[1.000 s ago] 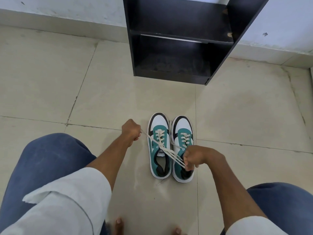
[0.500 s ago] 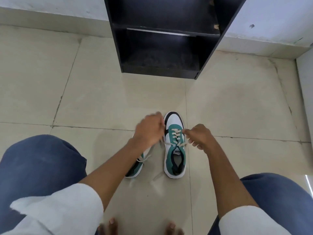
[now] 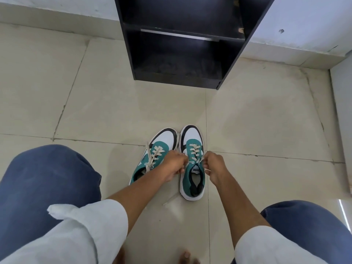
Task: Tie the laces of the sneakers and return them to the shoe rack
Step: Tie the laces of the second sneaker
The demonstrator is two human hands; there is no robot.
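Note:
Two teal, white and black sneakers stand side by side on the tiled floor. The left sneaker [image 3: 152, 159] leans to the left, its cream laces loose, one end lying over the toe. The right sneaker [image 3: 192, 147] stands straight. My left hand [image 3: 174, 165] is closed on a lace at the right sneaker's left eyelets. My right hand [image 3: 214, 166] pinches the other lace end at its right side. A loose lace end [image 3: 169, 200] trails on the floor behind the shoes. The black shoe rack [image 3: 182, 40] stands ahead, its lower shelves empty.
My knees in blue trousers [image 3: 43, 185] flank the shoes on both sides, and my bare toes [image 3: 185, 256] show at the bottom edge. A white wall [image 3: 304, 21] runs behind the rack, and another wall edge [image 3: 342, 121] closes the right side.
My left hand has moved off the left sneaker to the right sneaker's laces, uncovering the left sneaker. Both hands now sit closer together over the right sneaker's tongue.

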